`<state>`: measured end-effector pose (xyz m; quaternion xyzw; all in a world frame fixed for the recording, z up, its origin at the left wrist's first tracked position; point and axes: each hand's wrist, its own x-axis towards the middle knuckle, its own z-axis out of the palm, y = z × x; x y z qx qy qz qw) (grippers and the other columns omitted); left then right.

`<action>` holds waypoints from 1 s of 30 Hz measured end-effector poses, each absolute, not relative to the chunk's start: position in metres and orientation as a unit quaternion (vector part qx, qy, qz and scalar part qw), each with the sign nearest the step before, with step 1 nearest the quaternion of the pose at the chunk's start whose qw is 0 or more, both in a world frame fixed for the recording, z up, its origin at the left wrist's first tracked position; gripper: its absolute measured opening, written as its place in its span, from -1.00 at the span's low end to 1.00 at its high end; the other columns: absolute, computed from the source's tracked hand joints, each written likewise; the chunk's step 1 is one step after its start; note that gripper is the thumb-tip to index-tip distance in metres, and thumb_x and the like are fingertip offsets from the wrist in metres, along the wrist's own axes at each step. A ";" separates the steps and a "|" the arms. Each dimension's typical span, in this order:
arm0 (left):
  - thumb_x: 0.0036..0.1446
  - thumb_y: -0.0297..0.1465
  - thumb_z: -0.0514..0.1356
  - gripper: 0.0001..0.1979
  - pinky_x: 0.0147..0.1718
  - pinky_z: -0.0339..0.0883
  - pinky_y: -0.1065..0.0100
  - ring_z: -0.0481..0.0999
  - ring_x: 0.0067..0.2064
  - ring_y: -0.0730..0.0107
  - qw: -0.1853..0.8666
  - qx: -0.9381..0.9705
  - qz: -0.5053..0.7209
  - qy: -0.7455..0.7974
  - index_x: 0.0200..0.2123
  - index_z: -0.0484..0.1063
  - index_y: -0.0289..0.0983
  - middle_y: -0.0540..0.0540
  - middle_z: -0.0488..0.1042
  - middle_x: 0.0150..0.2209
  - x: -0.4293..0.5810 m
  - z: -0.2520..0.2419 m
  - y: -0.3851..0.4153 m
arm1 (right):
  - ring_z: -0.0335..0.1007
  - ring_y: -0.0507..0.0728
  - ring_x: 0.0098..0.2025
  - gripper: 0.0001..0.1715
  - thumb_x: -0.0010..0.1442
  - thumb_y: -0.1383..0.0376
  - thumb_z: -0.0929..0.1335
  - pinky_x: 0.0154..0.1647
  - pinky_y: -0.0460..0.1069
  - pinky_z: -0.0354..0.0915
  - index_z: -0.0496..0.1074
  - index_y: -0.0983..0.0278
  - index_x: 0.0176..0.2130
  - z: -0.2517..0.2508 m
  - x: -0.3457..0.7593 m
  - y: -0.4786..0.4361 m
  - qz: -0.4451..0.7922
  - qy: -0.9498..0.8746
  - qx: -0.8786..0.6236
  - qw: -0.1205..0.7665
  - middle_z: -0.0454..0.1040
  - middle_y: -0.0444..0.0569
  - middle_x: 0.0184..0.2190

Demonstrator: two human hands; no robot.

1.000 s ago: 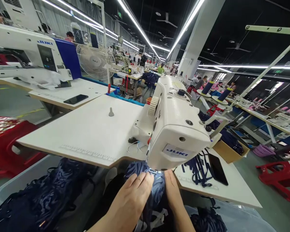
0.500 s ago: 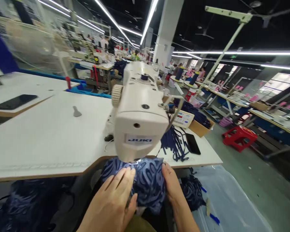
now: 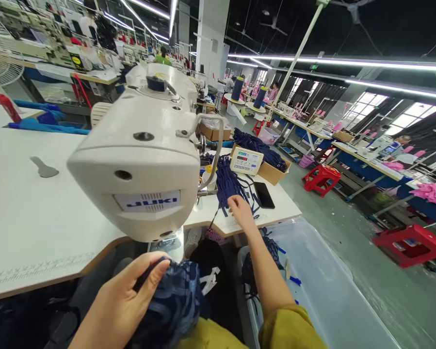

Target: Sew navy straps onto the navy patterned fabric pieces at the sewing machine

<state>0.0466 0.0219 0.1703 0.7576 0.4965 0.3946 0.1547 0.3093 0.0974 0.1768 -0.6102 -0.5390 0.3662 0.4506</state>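
My left hand [image 3: 130, 295] pinches the edge of a navy patterned fabric piece [image 3: 176, 295], which hangs bunched below the sewing machine head [image 3: 141, 160]. A white tag or strip [image 3: 209, 281] shows beside the fabric. Over the table my right hand [image 3: 240, 211] reaches out to the near ends of a bundle of navy straps [image 3: 228, 182]. Its fingers are curled together, and whatever lies between them is hidden. The machine's needle area is hidden behind its head.
A control panel [image 3: 246, 161], a phone [image 3: 264, 195] and a cardboard box [image 3: 274, 172] of navy straps stand right of the machine. A grey metal piece [image 3: 43, 167] lies on the left tabletop. Below right is a translucent plastic bin [image 3: 312, 261]; red stools [image 3: 321, 179] stand on the floor.
The fabric has come out from under the machine head toward me, in my left hand. My right hand has let go of it and moved forward to the straps. The view has shifted right.
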 end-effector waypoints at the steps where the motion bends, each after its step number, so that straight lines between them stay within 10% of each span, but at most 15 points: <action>1: 0.22 -0.10 0.07 -0.70 -0.46 0.40 0.54 0.59 -0.36 0.40 0.113 0.772 0.379 0.497 -0.19 0.46 -0.13 0.07 0.59 -0.32 0.044 0.170 0.025 | 0.43 0.16 -0.09 -0.64 0.29 0.19 0.32 -0.11 0.12 0.41 0.36 0.32 0.02 0.174 0.317 0.109 0.360 -0.527 -0.619 0.458 0.42 0.03 -0.03; 9: 0.32 -0.29 -0.07 -0.68 -0.16 0.27 0.13 0.49 -0.14 0.11 -0.172 0.821 0.324 0.437 -0.08 0.42 -0.24 -0.16 0.54 -0.16 0.047 0.164 0.026 | 0.41 0.07 -0.26 -0.73 0.23 0.19 0.37 -0.27 -0.01 0.39 0.40 0.35 -0.17 0.148 0.354 0.156 0.380 -0.455 -0.620 0.514 0.45 -0.02 -0.21; 21: 0.26 -0.44 0.11 -0.77 0.11 0.15 0.22 0.52 -0.02 0.35 -0.073 0.837 0.358 0.408 -0.04 0.42 -0.24 -0.08 0.56 -0.05 0.056 0.169 0.011 | 0.10 -0.09 -0.55 -0.68 0.09 0.10 0.43 -0.55 -0.16 0.18 0.44 0.29 -0.25 0.159 0.246 0.064 0.717 -0.312 -0.371 0.502 0.32 -0.14 -0.42; 30: 0.27 -0.29 0.08 -0.73 0.12 0.33 0.25 0.44 0.12 0.30 0.131 0.811 0.371 0.434 -0.04 0.47 -0.14 0.01 0.54 -0.01 0.027 0.152 0.015 | 0.27 -0.02 -0.51 -0.66 0.22 0.08 0.31 -0.42 -0.09 0.29 0.39 0.21 -0.10 0.163 0.237 0.060 0.551 -0.580 -0.435 0.413 0.33 -0.22 -0.48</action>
